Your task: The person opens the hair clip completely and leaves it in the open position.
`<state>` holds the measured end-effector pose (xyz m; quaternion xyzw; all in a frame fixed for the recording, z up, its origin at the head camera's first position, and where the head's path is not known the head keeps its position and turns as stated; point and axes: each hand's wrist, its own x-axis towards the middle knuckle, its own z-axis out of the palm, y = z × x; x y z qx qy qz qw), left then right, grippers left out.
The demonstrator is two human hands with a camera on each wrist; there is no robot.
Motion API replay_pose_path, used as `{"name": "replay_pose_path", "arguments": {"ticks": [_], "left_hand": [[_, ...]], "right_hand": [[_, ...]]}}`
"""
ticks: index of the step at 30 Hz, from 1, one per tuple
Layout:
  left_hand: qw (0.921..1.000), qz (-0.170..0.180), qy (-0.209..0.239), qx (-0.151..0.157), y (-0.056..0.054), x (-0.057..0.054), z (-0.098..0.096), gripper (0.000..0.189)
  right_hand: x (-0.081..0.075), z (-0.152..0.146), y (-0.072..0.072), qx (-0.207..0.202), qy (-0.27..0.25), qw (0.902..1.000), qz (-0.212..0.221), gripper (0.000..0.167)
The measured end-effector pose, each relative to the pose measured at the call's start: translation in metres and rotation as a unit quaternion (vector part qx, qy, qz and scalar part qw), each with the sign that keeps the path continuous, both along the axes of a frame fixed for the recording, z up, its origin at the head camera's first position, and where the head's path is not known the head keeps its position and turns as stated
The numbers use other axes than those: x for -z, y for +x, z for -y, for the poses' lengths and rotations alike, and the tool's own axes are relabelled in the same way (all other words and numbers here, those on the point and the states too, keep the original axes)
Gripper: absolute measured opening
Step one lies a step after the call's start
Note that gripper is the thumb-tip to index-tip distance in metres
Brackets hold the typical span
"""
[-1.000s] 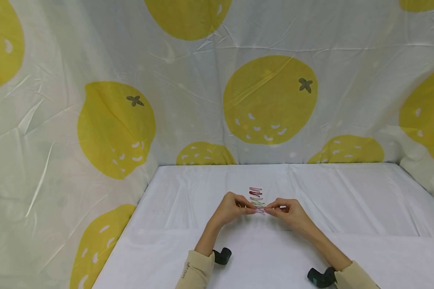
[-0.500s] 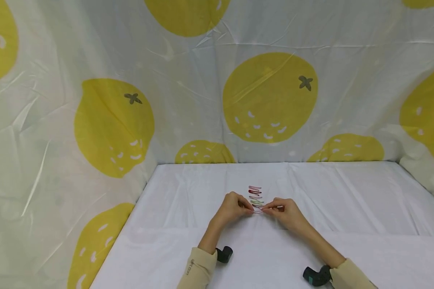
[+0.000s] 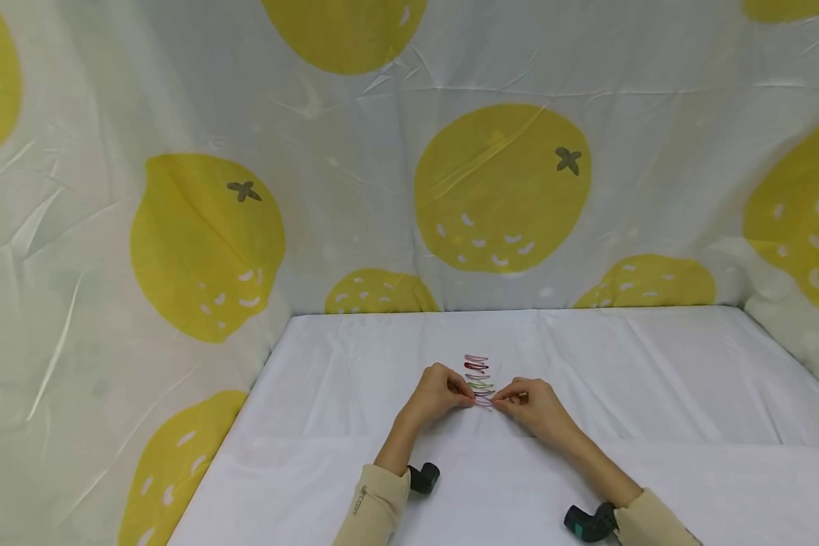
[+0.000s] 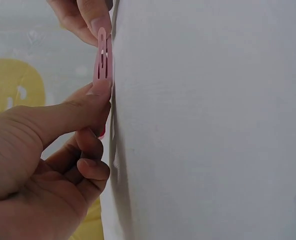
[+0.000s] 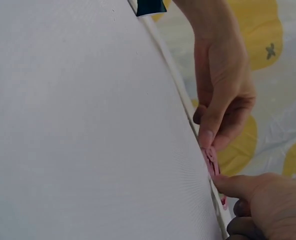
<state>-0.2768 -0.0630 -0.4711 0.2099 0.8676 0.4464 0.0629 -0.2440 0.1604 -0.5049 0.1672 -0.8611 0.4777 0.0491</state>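
Both hands meet at one pink snap hair clip point(image 4: 103, 60) close over the white tabletop. My left hand point(image 3: 440, 396) pinches one end of it between thumb and fingers. At the other end, my right hand point(image 3: 534, 403) pinches with thumb and forefinger. In the right wrist view the clip point(image 5: 211, 161) spans the gap between the two thumbs. Just beyond the hands, a column of hair clips point(image 3: 477, 367) in red, dark red, pink, green and purple lies on the cloth. The nearest of these clips is partly hidden by the fingers.
A white cloth point(image 3: 655, 379) with creases covers the table. Behind and to the left hang pale curtains point(image 3: 355, 189) printed with yellow lemons. Dark wrist devices point(image 3: 590, 523) sit by both beige sleeves.
The head view has shifted slightly, so hands and clips appear a little further left. Both hands keep their hold on the pink hair clip, with only small finger movements.
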Motion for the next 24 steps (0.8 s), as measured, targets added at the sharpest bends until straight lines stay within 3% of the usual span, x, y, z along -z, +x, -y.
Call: {"name": "replay_pose_path", "arguments": {"ticks": [24], "left_hand": [[0.9997, 0.015, -0.002, -0.021, -0.0006, -0.0025, 0.0026, 0.005]], "right_hand": [[-0.004, 0.0007, -0.0002, -0.002, 0.002, 0.9999, -0.01, 0.005]]}}
